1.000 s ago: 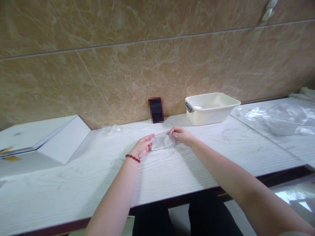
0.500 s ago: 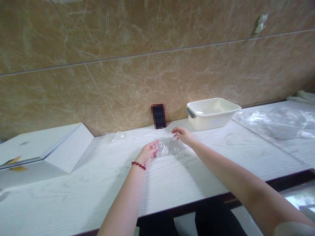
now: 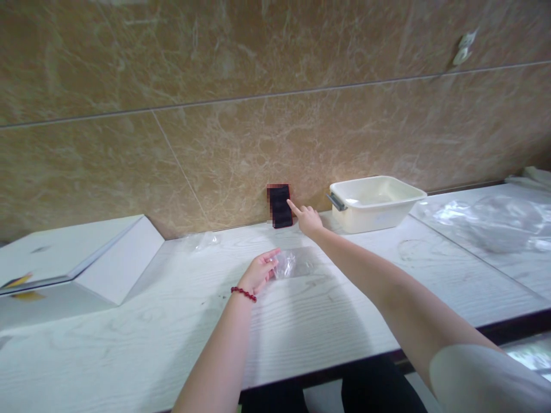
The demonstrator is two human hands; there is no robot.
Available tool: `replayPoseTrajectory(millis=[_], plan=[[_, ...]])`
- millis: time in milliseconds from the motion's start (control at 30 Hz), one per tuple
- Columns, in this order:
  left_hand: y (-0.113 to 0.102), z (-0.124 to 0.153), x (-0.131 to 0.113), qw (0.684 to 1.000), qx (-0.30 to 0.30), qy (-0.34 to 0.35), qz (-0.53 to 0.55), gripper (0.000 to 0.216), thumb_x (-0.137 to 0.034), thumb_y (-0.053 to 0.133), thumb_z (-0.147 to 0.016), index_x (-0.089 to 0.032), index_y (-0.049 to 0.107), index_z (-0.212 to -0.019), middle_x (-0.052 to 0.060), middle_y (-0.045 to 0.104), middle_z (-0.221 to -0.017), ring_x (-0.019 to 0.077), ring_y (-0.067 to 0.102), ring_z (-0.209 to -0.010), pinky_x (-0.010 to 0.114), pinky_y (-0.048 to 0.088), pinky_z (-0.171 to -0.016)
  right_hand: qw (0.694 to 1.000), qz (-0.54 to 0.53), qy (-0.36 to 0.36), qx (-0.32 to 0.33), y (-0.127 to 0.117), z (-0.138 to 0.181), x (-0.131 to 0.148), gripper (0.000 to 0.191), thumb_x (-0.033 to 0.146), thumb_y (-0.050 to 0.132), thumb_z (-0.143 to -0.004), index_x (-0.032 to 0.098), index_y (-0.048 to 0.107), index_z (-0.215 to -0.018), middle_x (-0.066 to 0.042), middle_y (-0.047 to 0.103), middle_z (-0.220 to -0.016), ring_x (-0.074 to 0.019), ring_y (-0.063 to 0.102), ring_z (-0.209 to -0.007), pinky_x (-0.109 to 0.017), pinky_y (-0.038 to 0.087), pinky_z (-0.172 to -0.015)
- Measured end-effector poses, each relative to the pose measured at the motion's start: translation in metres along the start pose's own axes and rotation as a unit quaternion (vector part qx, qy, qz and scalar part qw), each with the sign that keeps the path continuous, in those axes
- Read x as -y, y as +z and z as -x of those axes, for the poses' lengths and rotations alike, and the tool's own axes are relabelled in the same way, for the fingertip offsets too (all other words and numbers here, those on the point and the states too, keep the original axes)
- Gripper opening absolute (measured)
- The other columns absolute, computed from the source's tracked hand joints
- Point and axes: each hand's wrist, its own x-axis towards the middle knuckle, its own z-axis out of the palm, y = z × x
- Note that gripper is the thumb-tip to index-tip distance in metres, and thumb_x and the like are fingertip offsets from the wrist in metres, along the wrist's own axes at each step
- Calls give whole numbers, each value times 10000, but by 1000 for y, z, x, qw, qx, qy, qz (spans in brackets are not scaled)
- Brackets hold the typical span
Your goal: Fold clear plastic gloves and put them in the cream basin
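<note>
My left hand (image 3: pixel 260 272), with a red bead bracelet at the wrist, pinches the left end of a small clear plastic bag (image 3: pixel 297 263) just above the white tabletop. The bag's right end is free and stretches out to the right. My right hand (image 3: pixel 309 219) holds nothing; its index finger is extended to the right edge of a dark phone (image 3: pixel 282 207), the other fingers loosely bent. Upright against the wall leans the phone, its left side blurred by pixels. Whether the fingertip touches the screen I cannot tell.
A cream plastic tub (image 3: pixel 370 217) with a grey handle stands right of the phone. Farther right lies a heap of clear plastic bags (image 3: pixel 495 221). At left is a white box (image 3: pixel 86 252), with crumpled clear plastic (image 3: pixel 205 240) beside it. The marble wall (image 3: pixel 224 149) closes off the back.
My right hand has let go of the plastic bag's right end and moved up to the phone, index finger out. My left hand still holds the bag in nearly the same place.
</note>
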Motion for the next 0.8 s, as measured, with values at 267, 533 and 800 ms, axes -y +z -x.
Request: replayPoseTrajectory(millis=[267, 533, 800], plan=[[-1, 0, -1, 1000, -3, -7, 0, 363, -16, 552, -671, -149, 561, -1008, 24, 614, -691, 70, 535, -568, 205, 426, -593, 998, 58, 31, 5, 8, -13, 9, 668, 98, 276, -799, 321, -144, -1268, -108, 477, -1009, -227, 394, -934, -368, 272, -748], [-3, -1, 1, 1000, 9, -8, -1, 366, -29, 554, -678, -157, 554, -1021, 20, 614, -669, 71, 535, -564, 203, 427, -581, 997, 64, 46, 10, 12, -16, 11, 623, 130, 268, -817, 319, -102, -1281, -127, 480, -1022, -242, 390, -957, -400, 253, -750], [1, 2, -3, 1000, 1, -8, 8, 349, -9, 559, -666, -157, 574, -982, 32, 629, -715, 73, 548, -579, 201, 433, -593, 997, 69, 38, -8, 2, -11, 7, 638, 127, 289, -801, 318, -80, -1286, -118, 492, -1003, -245, 388, -943, -387, 246, -755]])
